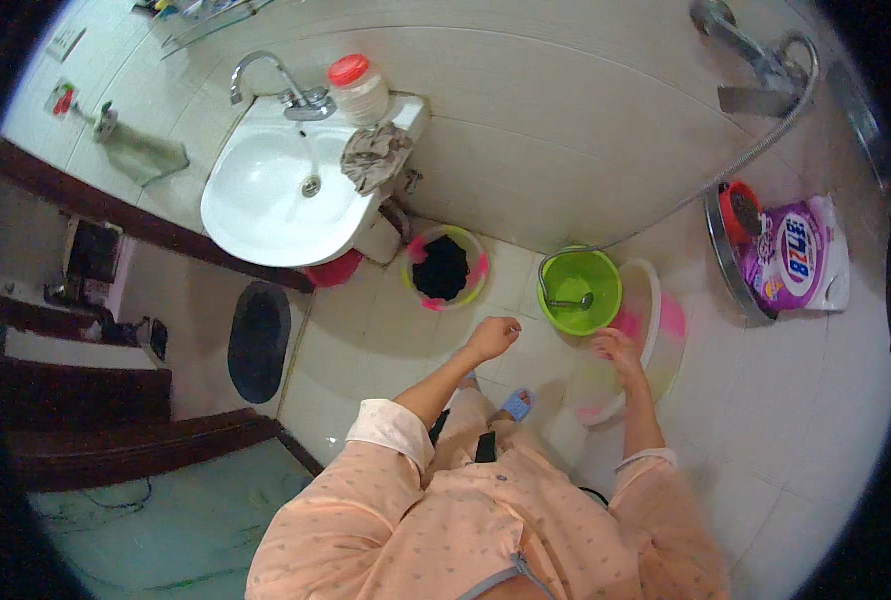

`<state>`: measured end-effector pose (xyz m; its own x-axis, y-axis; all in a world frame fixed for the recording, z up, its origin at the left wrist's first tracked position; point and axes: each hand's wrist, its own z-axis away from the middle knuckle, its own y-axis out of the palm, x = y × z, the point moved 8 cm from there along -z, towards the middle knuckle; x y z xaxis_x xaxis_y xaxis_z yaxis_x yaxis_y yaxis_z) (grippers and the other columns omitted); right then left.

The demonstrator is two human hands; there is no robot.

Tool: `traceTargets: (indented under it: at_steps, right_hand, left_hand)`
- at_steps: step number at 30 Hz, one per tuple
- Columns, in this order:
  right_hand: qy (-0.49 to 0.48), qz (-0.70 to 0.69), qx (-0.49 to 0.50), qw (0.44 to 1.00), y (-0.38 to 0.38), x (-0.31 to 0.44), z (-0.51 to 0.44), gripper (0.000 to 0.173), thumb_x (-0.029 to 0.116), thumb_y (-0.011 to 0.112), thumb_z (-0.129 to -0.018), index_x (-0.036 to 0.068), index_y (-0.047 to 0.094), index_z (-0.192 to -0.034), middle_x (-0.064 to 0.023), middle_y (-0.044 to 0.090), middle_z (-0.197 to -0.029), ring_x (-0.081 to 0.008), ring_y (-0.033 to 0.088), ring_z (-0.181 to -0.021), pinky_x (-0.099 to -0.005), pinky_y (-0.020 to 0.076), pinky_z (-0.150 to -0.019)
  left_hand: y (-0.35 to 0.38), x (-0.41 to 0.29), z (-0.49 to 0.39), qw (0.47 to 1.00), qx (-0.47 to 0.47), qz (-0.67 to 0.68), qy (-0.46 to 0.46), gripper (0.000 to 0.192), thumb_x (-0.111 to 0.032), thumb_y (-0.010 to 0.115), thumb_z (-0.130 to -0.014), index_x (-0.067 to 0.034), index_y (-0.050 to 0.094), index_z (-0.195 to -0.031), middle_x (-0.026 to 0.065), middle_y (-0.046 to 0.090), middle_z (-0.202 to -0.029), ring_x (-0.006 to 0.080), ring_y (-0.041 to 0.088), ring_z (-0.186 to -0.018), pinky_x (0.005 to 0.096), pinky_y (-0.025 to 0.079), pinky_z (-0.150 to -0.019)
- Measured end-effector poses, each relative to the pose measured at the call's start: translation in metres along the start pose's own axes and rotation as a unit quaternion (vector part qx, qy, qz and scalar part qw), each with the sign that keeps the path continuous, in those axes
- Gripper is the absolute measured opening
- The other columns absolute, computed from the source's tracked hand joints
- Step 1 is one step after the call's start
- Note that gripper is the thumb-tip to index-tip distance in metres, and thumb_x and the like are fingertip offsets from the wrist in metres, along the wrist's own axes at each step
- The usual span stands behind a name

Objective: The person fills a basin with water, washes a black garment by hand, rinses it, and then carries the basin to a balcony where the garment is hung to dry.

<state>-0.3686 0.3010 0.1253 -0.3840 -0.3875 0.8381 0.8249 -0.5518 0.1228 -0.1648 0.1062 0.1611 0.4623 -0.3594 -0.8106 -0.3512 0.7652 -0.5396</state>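
My left hand (494, 339) hangs over the tiled floor with loosely curled fingers; its palm side is hidden. Just below the rim of a green plastic bucket (582, 277), my right hand (616, 351) has its fingers apart and nothing visible in it. A shower head (585, 301) lies inside the bucket, on the end of a metal shower hose (762, 147). Right of the bucket, a large translucent basin with pink patches (674, 315) is partly behind my right hand. Dark cloth (441, 268) fills a smaller basin (483, 264) beyond my left hand.
A white washbasin (254, 187) juts from the wall, bearing a red-lidded jar (363, 94) and a crumpled grey-brown cloth (376, 156). A corner shelf (734, 277) holds a purple detergent bag (794, 255). Beyond the doorway lies a dark oval mat (259, 341).
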Motion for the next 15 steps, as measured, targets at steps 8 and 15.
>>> traceTargets:
  at_steps: [8,15]
  right_hand:
    - [-0.021,0.178,0.15,0.972,0.201,0.116,0.008,0.035,0.023,0.059,-0.078,0.005,0.057,-0.108,-0.0122,0.062,-0.098,-0.0261,0.059,-0.087,-0.0332,0.0427,-0.083]
    - [-0.256,0.45,0.117,0.847,0.315,0.199,-0.031,0.033,0.022,0.058,-0.077,0.007,0.059,-0.107,-0.0146,0.059,-0.104,-0.0281,0.055,-0.096,-0.0326,0.0413,-0.085]
  left_hand:
    - [-0.097,0.006,0.027,0.994,-0.054,-0.09,-0.032,0.024,-0.016,0.055,-0.074,-0.009,0.063,-0.095,0.0153,0.062,-0.09,0.0327,0.059,-0.081,0.0418,0.047,-0.072]
    - [-0.231,-0.025,0.042,0.97,-0.227,-0.041,0.074,0.022,-0.012,0.054,-0.076,-0.007,0.061,-0.096,0.0141,0.061,-0.092,0.0316,0.057,-0.087,0.041,0.046,-0.075]
